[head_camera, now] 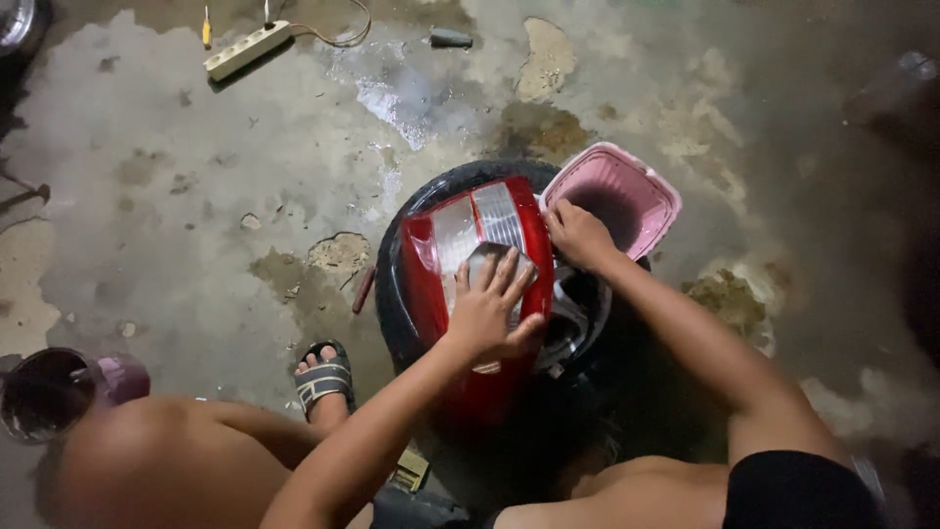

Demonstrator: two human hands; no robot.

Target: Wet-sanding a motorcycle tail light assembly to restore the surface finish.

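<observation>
Stained, patchy concrete floor fills the view, with a white power strip lying at the upper left and a dark round container at the lower left. Near the middle, a red tail-light unit rests on a black tyre. On it, the left hand presses a small grey pad flat under spread fingers. Just right, the right hand grips the light's upper edge, fingers curled, beside a pink bucket.
</observation>
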